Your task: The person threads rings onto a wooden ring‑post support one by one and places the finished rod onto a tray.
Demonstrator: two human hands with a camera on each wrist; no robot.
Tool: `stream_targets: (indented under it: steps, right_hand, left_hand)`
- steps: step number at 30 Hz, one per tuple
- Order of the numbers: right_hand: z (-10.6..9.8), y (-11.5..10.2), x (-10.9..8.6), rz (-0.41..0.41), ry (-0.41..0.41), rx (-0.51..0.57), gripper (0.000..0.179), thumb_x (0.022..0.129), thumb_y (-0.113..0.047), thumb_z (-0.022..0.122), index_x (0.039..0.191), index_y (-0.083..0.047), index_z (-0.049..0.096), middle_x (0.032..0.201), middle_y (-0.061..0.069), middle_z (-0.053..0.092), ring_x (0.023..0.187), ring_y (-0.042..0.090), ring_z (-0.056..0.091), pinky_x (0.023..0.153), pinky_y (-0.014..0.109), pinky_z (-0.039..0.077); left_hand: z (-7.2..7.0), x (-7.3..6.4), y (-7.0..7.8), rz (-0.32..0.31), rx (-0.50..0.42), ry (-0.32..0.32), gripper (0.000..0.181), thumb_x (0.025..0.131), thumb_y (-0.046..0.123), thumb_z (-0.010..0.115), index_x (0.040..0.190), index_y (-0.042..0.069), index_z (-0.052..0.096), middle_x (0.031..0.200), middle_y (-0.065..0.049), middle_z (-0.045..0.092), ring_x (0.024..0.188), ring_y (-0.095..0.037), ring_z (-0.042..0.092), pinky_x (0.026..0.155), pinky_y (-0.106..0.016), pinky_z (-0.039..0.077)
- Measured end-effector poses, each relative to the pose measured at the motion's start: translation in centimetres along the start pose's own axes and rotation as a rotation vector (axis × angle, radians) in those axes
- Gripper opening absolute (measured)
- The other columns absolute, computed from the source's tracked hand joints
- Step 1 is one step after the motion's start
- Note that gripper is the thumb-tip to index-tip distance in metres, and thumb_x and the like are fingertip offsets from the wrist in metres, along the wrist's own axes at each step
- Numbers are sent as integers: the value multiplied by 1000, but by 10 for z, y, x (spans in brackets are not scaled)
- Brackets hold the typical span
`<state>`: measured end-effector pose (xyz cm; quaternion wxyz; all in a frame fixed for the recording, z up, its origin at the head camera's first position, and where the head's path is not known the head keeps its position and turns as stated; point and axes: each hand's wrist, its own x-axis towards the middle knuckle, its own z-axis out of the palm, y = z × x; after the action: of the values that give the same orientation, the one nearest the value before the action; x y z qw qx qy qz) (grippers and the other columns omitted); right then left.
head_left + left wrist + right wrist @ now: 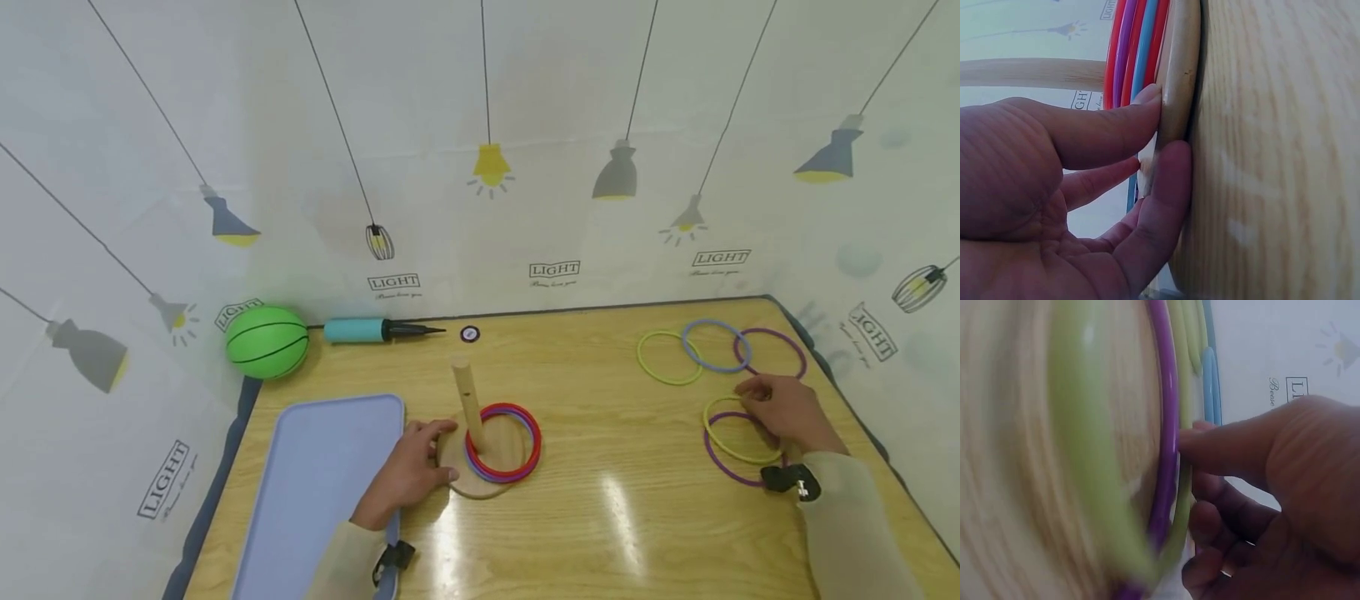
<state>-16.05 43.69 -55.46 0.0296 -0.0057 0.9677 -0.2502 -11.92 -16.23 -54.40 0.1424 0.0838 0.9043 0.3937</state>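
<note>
In the head view, my left hand (408,471) holds the left rim of a round wooden ring-toss base (459,468). The left wrist view shows the thumb and a finger at that rim. From the base rises a wooden post (467,392), with a stack of red, purple and blue rings (1144,44) around it, a red ring on top. Over at the right, my right hand (791,408) pinches the far side of a yellow-green ring (1079,425) between thumb and fingers. A purple ring (1169,394) lies under it on the table, overlapped by it.
Behind the right hand, another yellow-green ring (670,332), a blue ring (716,322) and a purple ring (805,362) lie overlapping. A blue tray (322,483) occupies the left side. Along the back are a green ball (267,342), a pump (356,331) and a small round disc (469,334).
</note>
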Motion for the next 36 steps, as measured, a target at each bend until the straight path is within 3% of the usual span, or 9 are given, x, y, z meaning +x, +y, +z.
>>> stream_targets:
  steps: [3,10,17,19,26,31,36]
  right_hand:
    - [2,-2,-2,2,-25,10,23,101,-15,66,113,3,75,93,10,73,78,15,62,70,33,48]
    - [0,-12,-4,-7,-24,87,29,104,-18,66,119,6,70,105,22,75,87,21,70,73,30,52]
    - [-2,-30,-6,-75,-53,275,33,107,-15,63,129,9,63,108,25,73,85,2,69,71,25,58]
    - [-4,-39,-6,-96,-59,363,35,107,-12,62,133,12,60,107,22,74,86,4,72,72,28,62]
    - [-1,-76,-9,-157,-101,657,40,107,-11,63,140,9,58,111,-16,73,95,5,74,76,36,64]
    - [3,-108,-12,-218,-91,744,30,107,-9,62,136,-2,64,111,-12,74,97,4,76,78,34,64]
    - [-1,-150,-14,-256,-73,827,33,106,-9,63,138,2,63,111,-3,72,96,11,76,80,38,64]
  left_hand:
    - [0,-1,0,0,-3,-5,69,83,9,90,146,12,60,129,-18,54,102,-23,64,90,-42,52]
    - [1,-1,-2,22,-6,-1,69,83,8,90,145,11,61,128,-20,54,101,-23,65,87,-39,51]
    - [1,-1,-2,-5,-7,-2,69,84,10,89,146,13,61,129,-18,54,103,-23,64,88,-39,51]
    - [0,0,0,-9,-4,-3,68,84,11,89,146,13,61,128,-17,55,103,-23,63,89,-40,51]
    - [-2,0,2,-8,-13,4,69,83,10,90,146,13,61,127,-18,55,102,-24,63,89,-41,50]
    - [-1,-1,1,2,-13,7,70,82,11,91,145,13,62,127,-18,55,101,-23,63,89,-39,50]
    - [-1,-2,1,26,6,17,69,82,10,91,145,13,61,126,-18,55,98,-23,63,87,-40,50]
